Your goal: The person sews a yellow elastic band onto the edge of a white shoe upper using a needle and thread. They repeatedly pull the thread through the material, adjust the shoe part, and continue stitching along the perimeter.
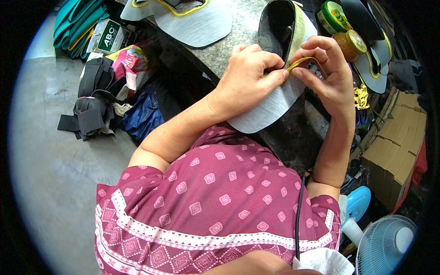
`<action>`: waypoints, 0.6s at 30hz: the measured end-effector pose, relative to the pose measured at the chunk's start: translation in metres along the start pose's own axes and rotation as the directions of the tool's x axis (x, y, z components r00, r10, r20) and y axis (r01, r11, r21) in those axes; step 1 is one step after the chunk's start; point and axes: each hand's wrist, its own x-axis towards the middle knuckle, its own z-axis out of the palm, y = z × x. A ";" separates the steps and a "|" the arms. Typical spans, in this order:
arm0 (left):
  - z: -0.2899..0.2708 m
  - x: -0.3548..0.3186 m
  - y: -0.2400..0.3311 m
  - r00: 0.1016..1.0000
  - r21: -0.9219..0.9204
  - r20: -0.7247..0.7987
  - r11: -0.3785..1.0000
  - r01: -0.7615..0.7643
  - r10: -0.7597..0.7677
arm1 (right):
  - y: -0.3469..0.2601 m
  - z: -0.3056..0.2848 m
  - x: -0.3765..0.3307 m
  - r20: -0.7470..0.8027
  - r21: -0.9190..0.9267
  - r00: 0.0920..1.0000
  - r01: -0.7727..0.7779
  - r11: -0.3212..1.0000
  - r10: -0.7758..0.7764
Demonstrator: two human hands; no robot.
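Observation:
A narrow yellow strip (308, 59) arches between my two hands. My left hand (245, 78) is closed, its thumb and finger pinching one end of the strip at the edge of a grey flat piece with a rounded edge (266, 112). The strip's other end bends down into my right hand (327, 68), between thumb and curled fingers. Just beyond my hands stands a dark curved band (270, 34) with a yellow-green outer face; it seems joined to the grey piece, though my fingers hide the join.
More grey pieces with yellow edging (197, 25) lie at the worn table's (243, 18) far left. Right of it are a green round tub (334, 16), an amber jar (350, 44), a cardboard stack (394, 146) and a fan (387, 243). Dark cloth scraps (91, 117) lie at left.

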 end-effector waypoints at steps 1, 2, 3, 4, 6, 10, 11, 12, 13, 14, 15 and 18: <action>0.000 0.000 0.000 1.000 -0.001 -0.015 1.000 0.011 -0.011 | 0.001 0.000 0.000 0.004 -0.038 1.000 0.017 0.999 -0.017; -0.001 0.001 0.000 1.000 0.015 0.002 1.000 -0.003 0.003 | 0.002 0.001 0.000 0.001 -0.037 1.000 0.018 0.999 -0.018; -0.002 0.001 0.000 1.000 0.032 0.019 0.999 -0.017 0.016 | 0.003 0.002 0.000 -0.002 0.030 0.999 0.034 0.999 -0.034; -0.003 0.002 -0.001 0.999 0.048 0.035 0.998 -0.031 0.030 | 0.005 0.004 0.001 -0.004 0.097 0.999 0.052 0.994 -0.052; -0.005 0.003 -0.002 0.999 0.020 0.036 0.999 -0.027 0.026 | 0.009 0.007 0.002 -0.047 0.150 0.997 0.068 0.986 -0.061; -0.006 0.005 -0.006 0.999 -0.073 0.045 0.997 -0.014 0.018 | 0.015 0.012 0.003 -0.139 0.016 0.987 0.081 0.997 -0.078; -0.005 0.004 -0.007 0.999 -0.108 0.049 0.994 -0.004 0.010 | 0.015 0.013 0.003 -0.148 -0.027 0.984 0.093 0.995 -0.096; -0.005 0.004 -0.008 0.998 -0.133 0.061 0.991 0.025 -0.017 | 0.016 0.014 0.003 -0.153 -0.027 0.982 0.105 0.994 -0.108; -0.005 0.003 -0.009 0.996 -0.162 0.075 0.985 0.053 -0.042 | 0.017 0.015 0.003 -0.161 -0.018 0.979 0.124 0.992 -0.125; -0.004 0.003 -0.010 0.996 -0.195 0.079 0.979 0.064 -0.049 | 0.018 0.016 0.003 -0.173 -0.015 0.977 0.123 0.992 -0.124; -0.003 0.003 -0.011 0.992 -0.221 0.101 0.970 0.096 -0.075 | 0.018 0.017 0.003 -0.170 -0.028 0.976 0.134 0.991 -0.137; 0.000 0.004 -0.011 0.986 -0.320 0.111 0.934 0.157 -0.127 | 0.019 0.019 0.004 -0.154 -0.059 0.982 0.104 0.993 -0.112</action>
